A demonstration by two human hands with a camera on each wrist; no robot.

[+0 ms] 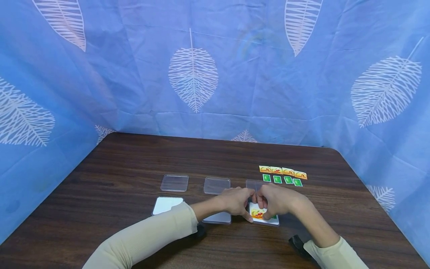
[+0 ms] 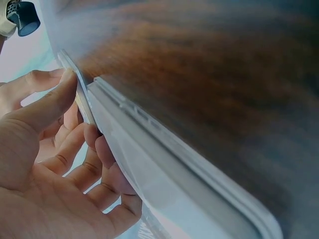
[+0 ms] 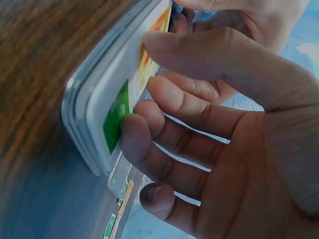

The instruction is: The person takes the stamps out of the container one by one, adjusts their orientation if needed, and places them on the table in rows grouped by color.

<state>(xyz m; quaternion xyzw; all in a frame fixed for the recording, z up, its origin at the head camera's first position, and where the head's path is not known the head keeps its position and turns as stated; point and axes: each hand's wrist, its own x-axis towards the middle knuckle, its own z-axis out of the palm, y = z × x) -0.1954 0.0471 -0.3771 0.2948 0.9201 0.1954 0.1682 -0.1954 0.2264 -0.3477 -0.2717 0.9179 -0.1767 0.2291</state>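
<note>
A white card in a clear plastic case (image 1: 266, 221) lies on the table. It bears an orange sticker (image 1: 258, 214) and a green sticker (image 3: 117, 118). The left hand (image 1: 236, 202) holds this case by its left side, its thumb at the near corner and its other fingers bent at the farther end. From the right, the right hand (image 1: 280, 198) presses its thumb on the orange sticker, and its other fingertips rest along the card's face. The two hands nearly meet over the far part of the card. A clear lid (image 1: 254, 184) behind them is partly covered.
Four-sided white cards in cases, one middle (image 1: 218, 218) and one left (image 1: 168, 204), lie along the near row. Clear lids (image 1: 174, 183) lie behind them. Several orange stickers (image 1: 276, 170) and several green stickers (image 1: 277, 179) line the far right. A leaf-patterned blue curtain (image 1: 231, 82) surrounds the table.
</note>
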